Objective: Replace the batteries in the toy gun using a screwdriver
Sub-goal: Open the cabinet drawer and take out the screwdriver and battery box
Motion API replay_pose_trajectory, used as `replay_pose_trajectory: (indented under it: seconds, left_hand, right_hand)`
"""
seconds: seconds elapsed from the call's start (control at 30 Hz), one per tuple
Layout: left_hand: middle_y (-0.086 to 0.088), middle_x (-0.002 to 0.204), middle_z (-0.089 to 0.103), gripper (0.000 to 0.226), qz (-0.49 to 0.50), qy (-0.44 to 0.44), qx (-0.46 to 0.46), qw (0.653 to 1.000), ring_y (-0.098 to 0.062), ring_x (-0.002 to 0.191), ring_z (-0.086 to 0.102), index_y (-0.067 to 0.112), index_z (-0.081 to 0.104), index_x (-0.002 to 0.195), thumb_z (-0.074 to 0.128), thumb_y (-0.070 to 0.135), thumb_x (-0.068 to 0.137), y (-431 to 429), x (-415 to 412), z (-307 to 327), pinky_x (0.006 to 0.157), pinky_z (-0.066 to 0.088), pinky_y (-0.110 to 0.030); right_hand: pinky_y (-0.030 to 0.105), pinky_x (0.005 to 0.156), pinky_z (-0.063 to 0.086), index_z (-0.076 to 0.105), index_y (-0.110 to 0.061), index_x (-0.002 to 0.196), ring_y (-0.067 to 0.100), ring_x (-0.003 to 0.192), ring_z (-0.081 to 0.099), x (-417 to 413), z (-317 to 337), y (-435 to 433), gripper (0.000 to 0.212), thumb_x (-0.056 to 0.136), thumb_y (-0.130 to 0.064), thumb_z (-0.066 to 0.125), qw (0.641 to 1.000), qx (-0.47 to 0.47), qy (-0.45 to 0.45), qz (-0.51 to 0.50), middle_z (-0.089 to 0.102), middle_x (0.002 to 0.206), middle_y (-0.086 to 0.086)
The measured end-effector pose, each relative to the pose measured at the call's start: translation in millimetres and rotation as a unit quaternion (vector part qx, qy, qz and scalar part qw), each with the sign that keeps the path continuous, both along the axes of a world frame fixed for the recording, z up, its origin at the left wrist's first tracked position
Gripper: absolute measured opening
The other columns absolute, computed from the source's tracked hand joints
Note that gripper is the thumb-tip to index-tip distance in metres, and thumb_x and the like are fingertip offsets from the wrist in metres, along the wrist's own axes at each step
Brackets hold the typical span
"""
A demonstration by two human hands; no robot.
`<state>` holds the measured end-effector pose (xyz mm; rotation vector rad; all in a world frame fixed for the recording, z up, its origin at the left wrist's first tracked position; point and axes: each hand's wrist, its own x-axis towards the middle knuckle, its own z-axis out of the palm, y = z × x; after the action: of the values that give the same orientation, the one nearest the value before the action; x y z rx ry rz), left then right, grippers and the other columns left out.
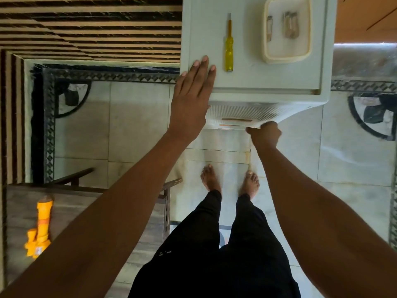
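Person stands barefoot on a pale tiled floor point(137, 117), looking straight down. Black trousers point(214, 254) fill the bottom centre.

L hand point(193, 89) lies flat, fingers straight and together, palm down on the near-left corner of the white surface point(247, 80) – not curled round anything. R hand point(265, 134) is lower, at the ribbed front side of the same white surface, fingers curled on its bottom edge – gripping it.

On top of the white surface: yellow-handled screwdriver point(228, 43), lying lengthwise, tip pointing away from the person, just right of the L fingertips but not touching them. Further right, near the screwdriver but apart from it, a cream plastic container point(285, 59) w/ batteries point(290, 24) inside; they are blurred, so I can't tell how many.

Toy gun point(39, 226), yellow/orange, sits well apart from all that, at bottom left on a dark wood surface point(71, 201), partly behind the L forearm. Neither hand touches it.
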<state>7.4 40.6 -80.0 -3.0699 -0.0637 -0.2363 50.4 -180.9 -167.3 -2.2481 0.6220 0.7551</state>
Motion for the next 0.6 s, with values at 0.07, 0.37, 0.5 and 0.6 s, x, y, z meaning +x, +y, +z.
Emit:
replay_pose_trajectory:
  seconds: [0.07, 0.37, 0.5, 0.6]
  left_hand:
    - [-0.012, 0.173, 0.024, 0.093, 0.000, -0.005, 0.001, 1.000, -0.030, 0.161, 0.022, 0.011, 0.026, 0.165, 0.078, 0.027, 0.089, 0.1, -0.5, -0.6, 0.130, 0.011, -0.041]
    - [-0.010, 0.172, 0.027, 0.088, 0.014, -0.033, -0.004, 0.999, -0.028, 0.160, 0.024, 0.011, 0.029, 0.165, 0.075, 0.016, 0.090, -3.0, -2.6, -6.8, 0.130, 0.012, -0.040]
    - [-0.010, 0.173, 0.026, 0.089, 0.010, -0.025, -0.014, 1.000, -0.028, 0.160, 0.023, 0.011, 0.028, 0.165, 0.075, 0.017, 0.090, -3.1, -2.8, -6.8, 0.130, 0.016, -0.042]
    - [-0.011, 0.173, 0.025, 0.090, 0.009, -0.018, -0.019, 1.000, -0.028, 0.161, 0.022, 0.011, 0.027, 0.165, 0.075, 0.016, 0.090, -2.9, -2.3, -4.6, 0.130, 0.018, -0.043]
  right_hand:
    - [0.039, 0.098, 0.054, 0.052, 0.000, 0.130, 0.033, 0.123, 0.058, 2.0, 1.3, -12.0, 0.069, 0.079, -0.027, 0.090, 0.992, 0.013, 0.015, -0.128, 0.058, 0.132, 0.019]
    - [0.046, 0.108, 0.053, 0.053, -0.005, 0.137, 0.021, 0.115, 0.064, 26.1, -0.4, -21.5, 0.072, 0.076, -0.010, 0.091, 0.952, 0.238, 0.062, -0.183, 0.063, 0.097, -0.012]
    - [0.047, 0.111, 0.050, 0.052, 0.000, 0.134, 0.021, 0.114, 0.056, 27.7, 2.3, -1.8, 0.069, 0.077, -0.006, 0.090, 0.929, 0.300, 0.104, -0.188, 0.061, 0.109, 0.000]
    - [0.047, 0.105, 0.055, 0.052, -0.006, 0.126, 0.018, 0.107, 0.058, 25.2, -0.4, 9.4, 0.070, 0.071, -0.014, 0.095, 0.945, 0.247, 0.082, -0.196, 0.062, 0.124, 0.007]
